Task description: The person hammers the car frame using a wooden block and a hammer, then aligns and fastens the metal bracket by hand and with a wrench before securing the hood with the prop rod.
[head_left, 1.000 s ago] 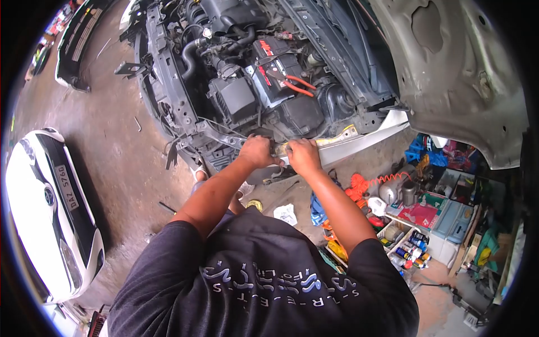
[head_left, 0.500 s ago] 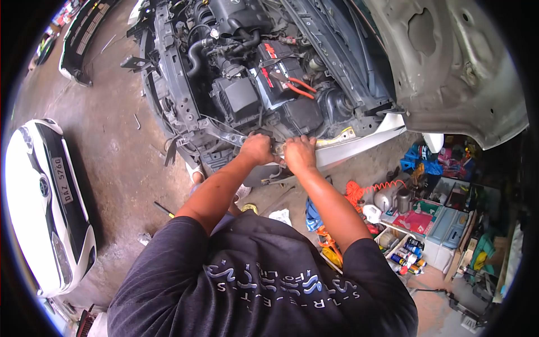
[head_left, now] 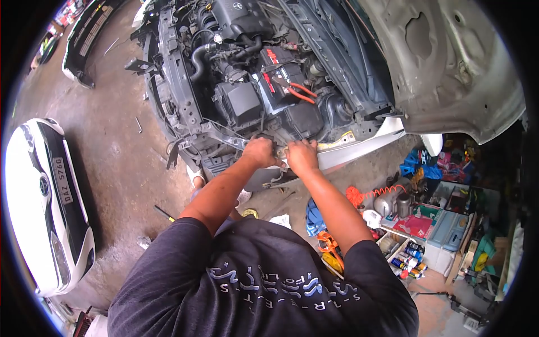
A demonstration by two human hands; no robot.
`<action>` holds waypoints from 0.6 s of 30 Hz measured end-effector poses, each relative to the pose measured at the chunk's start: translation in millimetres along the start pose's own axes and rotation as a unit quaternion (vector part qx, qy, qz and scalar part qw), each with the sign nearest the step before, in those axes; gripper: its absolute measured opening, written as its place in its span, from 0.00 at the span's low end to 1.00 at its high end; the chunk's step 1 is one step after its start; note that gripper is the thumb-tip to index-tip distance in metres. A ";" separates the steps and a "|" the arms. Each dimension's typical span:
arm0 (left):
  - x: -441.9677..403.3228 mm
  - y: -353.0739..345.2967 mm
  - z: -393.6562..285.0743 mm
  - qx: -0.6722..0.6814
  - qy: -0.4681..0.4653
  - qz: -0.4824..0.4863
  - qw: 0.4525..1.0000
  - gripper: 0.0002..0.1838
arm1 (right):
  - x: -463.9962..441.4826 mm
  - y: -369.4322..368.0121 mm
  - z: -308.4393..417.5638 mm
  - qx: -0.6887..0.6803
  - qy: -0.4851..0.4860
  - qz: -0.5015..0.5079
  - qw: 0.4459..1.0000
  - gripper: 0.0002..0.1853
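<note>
Both left hand [head_left: 260,153] and right hand [head_left: 302,158] with closed grip on the fender [head_left: 362,150], pliers [head_left: 302,88] on the battery [head_left: 283,58] beyond.

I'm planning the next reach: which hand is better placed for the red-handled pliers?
Probably the right hand: the pliers lie almost straight ahead of it, red handles towards its side. The left hand is farther off to the left. Both are at the car's edge.
</note>
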State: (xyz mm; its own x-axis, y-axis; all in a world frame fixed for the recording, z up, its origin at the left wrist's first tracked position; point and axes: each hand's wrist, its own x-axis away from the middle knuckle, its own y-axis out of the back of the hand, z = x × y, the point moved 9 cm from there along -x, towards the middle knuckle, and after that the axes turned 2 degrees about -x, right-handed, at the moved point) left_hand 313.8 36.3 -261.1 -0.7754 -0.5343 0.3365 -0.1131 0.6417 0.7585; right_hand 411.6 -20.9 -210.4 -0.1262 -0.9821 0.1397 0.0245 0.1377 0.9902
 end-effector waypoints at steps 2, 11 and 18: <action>0.9 0.3 0.0 -0.002 0.006 0.002 1.000 0.44 | 0.6 0.4 -0.6 0.010 -0.003 -0.009 1.000 0.13; -0.5 0.4 0.4 0.013 0.009 0.008 1.000 0.42 | -3.2 1.8 5.5 0.024 0.002 0.062 0.998 0.14; -3.8 -3.9 2.9 0.013 0.005 0.008 1.000 0.43 | -3.9 9.7 11.5 0.029 0.001 0.073 0.997 0.08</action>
State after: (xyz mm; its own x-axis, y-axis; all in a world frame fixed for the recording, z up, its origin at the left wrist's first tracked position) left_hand 315.4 37.5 -267.0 -0.7710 -0.5290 0.3545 -0.1169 0.6649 0.7378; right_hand 401.0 -14.3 -201.3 -0.1238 -0.9510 0.2833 -0.0139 0.2871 0.9578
